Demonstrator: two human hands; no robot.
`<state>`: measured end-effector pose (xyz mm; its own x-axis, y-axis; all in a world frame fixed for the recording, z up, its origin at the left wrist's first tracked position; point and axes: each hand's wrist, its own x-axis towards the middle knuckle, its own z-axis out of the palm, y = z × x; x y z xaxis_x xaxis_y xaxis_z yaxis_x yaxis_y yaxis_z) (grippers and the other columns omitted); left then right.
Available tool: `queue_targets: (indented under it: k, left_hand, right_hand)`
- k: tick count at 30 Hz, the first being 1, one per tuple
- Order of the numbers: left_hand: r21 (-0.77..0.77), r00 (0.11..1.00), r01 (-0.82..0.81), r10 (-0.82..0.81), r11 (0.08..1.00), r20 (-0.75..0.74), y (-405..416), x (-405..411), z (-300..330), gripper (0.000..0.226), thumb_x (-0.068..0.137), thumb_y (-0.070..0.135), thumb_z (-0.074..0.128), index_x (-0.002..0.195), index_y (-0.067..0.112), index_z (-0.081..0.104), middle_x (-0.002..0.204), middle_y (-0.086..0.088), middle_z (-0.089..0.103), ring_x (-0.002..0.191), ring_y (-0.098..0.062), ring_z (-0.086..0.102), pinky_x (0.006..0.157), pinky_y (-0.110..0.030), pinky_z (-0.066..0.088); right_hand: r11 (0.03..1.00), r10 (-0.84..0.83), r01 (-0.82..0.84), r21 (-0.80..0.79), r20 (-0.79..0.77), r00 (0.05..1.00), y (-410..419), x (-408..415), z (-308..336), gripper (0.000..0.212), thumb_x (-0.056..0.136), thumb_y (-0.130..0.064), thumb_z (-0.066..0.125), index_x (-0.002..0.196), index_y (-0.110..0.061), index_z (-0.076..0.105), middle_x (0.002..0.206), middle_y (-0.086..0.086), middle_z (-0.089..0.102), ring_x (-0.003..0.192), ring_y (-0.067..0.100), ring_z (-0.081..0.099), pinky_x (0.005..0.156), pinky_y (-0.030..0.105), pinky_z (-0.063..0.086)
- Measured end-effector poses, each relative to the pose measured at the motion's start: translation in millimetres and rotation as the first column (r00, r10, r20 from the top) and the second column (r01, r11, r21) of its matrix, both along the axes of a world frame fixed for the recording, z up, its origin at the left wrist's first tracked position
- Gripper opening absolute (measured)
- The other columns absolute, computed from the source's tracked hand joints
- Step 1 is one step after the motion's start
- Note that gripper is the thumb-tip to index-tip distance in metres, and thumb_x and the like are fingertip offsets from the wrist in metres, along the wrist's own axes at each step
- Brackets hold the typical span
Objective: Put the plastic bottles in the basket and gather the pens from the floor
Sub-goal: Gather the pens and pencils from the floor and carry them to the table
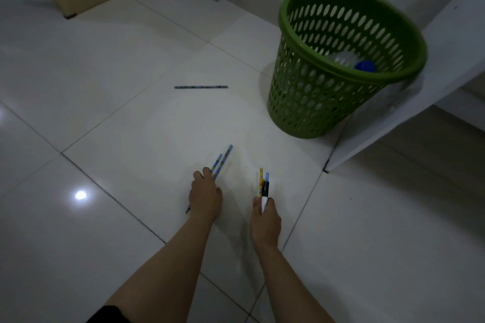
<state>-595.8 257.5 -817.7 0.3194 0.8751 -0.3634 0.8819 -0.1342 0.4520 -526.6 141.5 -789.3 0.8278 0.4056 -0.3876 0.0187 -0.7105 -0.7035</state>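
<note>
Our left hand point(205, 193) lies fingers-down over two slim blue patterned pens point(221, 162) on the floor point(105, 86), curled onto their shafts, though we cannot tell whether they are lifted yet. Our right hand point(265, 217) is closed around a small bundle of pens point(264, 186), a yellow one, a blue one and a thicker black-and-white marker, their tips sticking out past the knuckles. One more blue pen point(201, 86) lies alone farther out, well apart from both hands, to the left of the basket point(309, 102). We judge all of these as light, stiff, smooth rods that will roll or skid on the glossy white tile, so pinching near mid-shaft from above seems safest. The basket is green perforated plastic, round and tapered, leaning toward a white panel point(420, 102); inside rests a clear plastic bottle point(343, 59) with a blue cap.
</note>
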Motion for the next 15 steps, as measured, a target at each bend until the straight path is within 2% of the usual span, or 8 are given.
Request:
queue_targets:
  k: [4, 6, 8, 10, 12, 15]
  left_hand:
    - [-0.052, 0.999, 0.007, -0.009, 0.999, -0.049, 12, 3, -3, 0.027, 0.095, 0.012, 0.044, 0.117, -0.002, 0.041, 0.125, -0.023, 0.042, 0.105, -0.041, 0.053, 0.081, -0.046, 0.045]
    - [-0.121, 0.999, -0.033, 0.03, 0.992, -0.03, 21, 4, 2, 0.031, 0.094, 0.015, 0.045, 0.119, -0.004, 0.041, 0.126, -0.026, 0.045, 0.112, -0.041, 0.051, 0.088, -0.046, 0.044]
    - [-0.183, 0.998, -0.067, 0.067, 0.981, -0.005, 33, 5, 16, 0.033, 0.094, 0.019, 0.045, 0.117, -0.005, 0.043, 0.124, -0.029, 0.051, 0.114, -0.042, 0.051, 0.091, -0.045, 0.044]
    - [-0.151, 1.0, -0.012, 0.012, 0.988, 0.0, 49, 5, 36, 0.031, 0.096, 0.018, 0.041, 0.115, -0.007, 0.045, 0.121, -0.032, 0.054, 0.113, -0.044, 0.053, 0.091, -0.045, 0.045]
    - [-0.103, 0.998, 0.058, -0.06, 0.993, -0.011, 68, 5, 59, 0.028, 0.096, 0.013, 0.039, 0.115, -0.007, 0.046, 0.12, -0.031, 0.056, 0.112, -0.045, 0.054, 0.09, -0.046, 0.046]
    - [-0.122, 0.997, 0.08, -0.082, 0.989, -0.01, 93, 9, 89, 0.029, 0.096, 0.009, 0.038, 0.119, -0.008, 0.045, 0.124, -0.03, 0.055, 0.115, -0.044, 0.054, 0.092, -0.043, 0.044]
  right_hand:
    - [0.999, 0.039, -0.039, 0.019, 0.034, 0.999, 7, 1, 6, 0.028, 0.097, -0.033, 0.044, 0.088, -0.008, 0.052, 0.081, 0.013, 0.063, 0.078, 0.03, 0.061, 0.059, 0.029, 0.037]
    - [0.992, 0.125, -0.125, 0.017, 0.043, 0.991, 10, 4, 12, 0.026, 0.097, -0.035, 0.043, 0.085, -0.012, 0.047, 0.075, 0.008, 0.058, 0.071, 0.027, 0.057, 0.051, 0.027, 0.035]
    - [0.983, 0.181, -0.18, -0.026, 0.057, 0.982, 13, 11, 19, 0.026, 0.097, -0.036, 0.044, 0.085, -0.012, 0.047, 0.073, 0.005, 0.055, 0.07, 0.029, 0.057, 0.051, 0.028, 0.036]
    - [0.983, 0.177, -0.173, -0.067, 0.051, 0.983, 15, 17, 28, 0.027, 0.096, -0.036, 0.044, 0.086, -0.011, 0.047, 0.077, 0.011, 0.057, 0.079, 0.036, 0.062, 0.061, 0.033, 0.042]
    - [0.991, 0.096, -0.097, -0.096, -0.01, 0.995, 25, 21, 45, 0.026, 0.096, -0.035, 0.044, 0.087, -0.011, 0.048, 0.09, 0.021, 0.063, 0.092, 0.038, 0.062, 0.073, 0.035, 0.046]
    - [0.995, -0.033, 0.023, -0.095, -0.101, 0.994, 62, 25, 80, 0.03, 0.096, -0.031, 0.044, 0.105, -0.005, 0.056, 0.114, 0.024, 0.062, 0.107, 0.037, 0.058, 0.087, 0.036, 0.046]
